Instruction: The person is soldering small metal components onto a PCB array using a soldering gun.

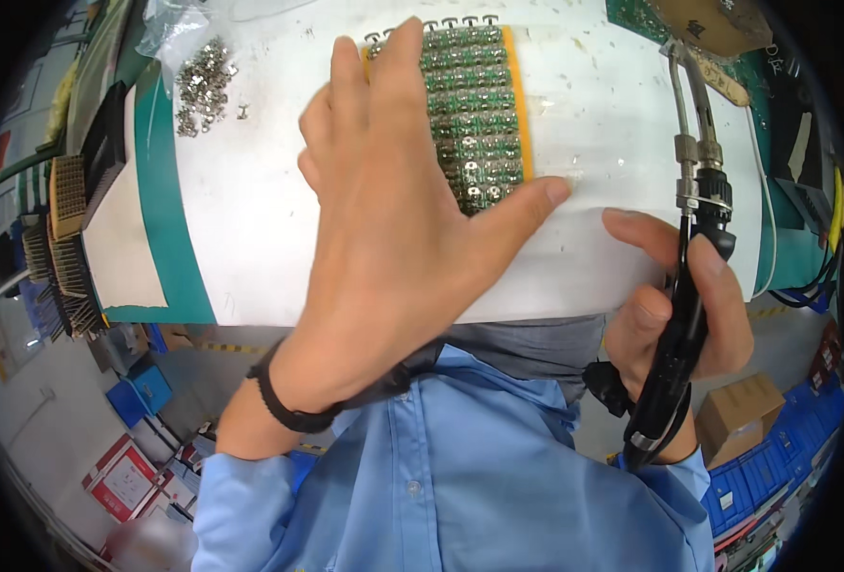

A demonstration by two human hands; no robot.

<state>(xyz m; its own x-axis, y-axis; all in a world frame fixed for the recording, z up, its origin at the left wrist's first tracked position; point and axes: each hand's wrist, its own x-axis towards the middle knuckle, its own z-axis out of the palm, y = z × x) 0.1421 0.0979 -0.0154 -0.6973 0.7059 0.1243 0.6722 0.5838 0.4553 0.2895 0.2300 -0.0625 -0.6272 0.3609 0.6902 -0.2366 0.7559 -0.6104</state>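
A panel of small green circuit boards [479, 114] with rows of shiny metal parts and yellow-orange side strips lies on white paper. Over its left part is my left hand [393, 200], fingers stretched away from me and thumb spread to the right. It holds nothing, and whether the palm touches the panel I cannot tell. To the right, my right hand [722, 305] is wrapped round the black handle of a soldering iron [674, 353]. A thin metal feed tube runs beside its barrel, and the tip points to the far right corner, beyond the panel.
Loose metal parts [203, 86] lie in a pile by a clear plastic bag [179, 33] at the far left. Bristle brushes [67, 195] stand along the left edge. A brownish dish-like thing [708, 24] is at the far right. Cables hang by the right edge.
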